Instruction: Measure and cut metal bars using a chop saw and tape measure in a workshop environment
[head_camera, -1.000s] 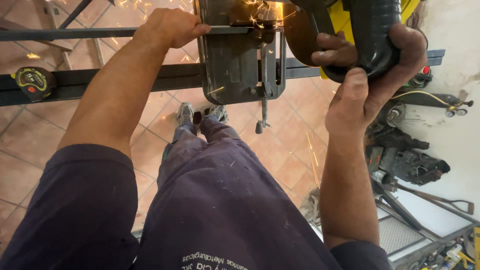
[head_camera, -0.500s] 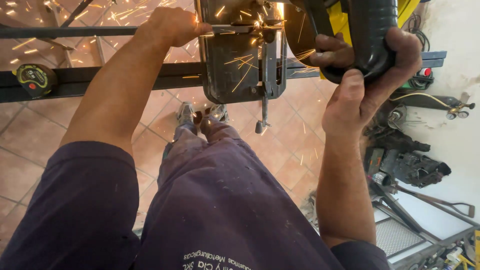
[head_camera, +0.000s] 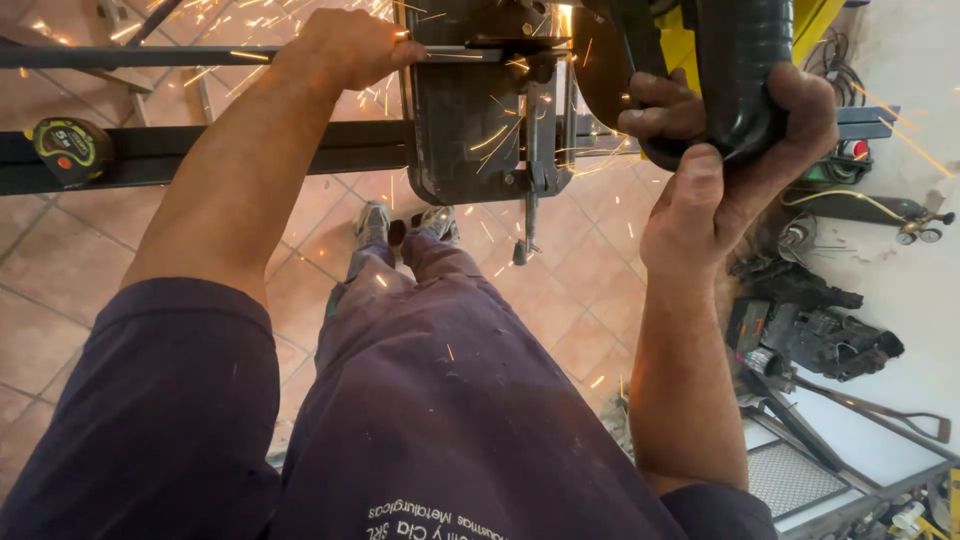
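We are pressing the left hand (head_camera: 350, 45) closed on the steel bar (head_camera: 150, 56); the right hand (head_camera: 735, 150) is gripping the chop saw handle (head_camera: 740, 75) fully; advise feeding steadily.

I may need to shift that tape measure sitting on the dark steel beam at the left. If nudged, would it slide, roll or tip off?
The tape measure looks compact and probably dense for its size. It lies on its flat side, so it would likely slide rather than roll. The steel beam beneath it is narrow, barely wider than the case, so a sideways nudge might well drop it onto the tiled floor.
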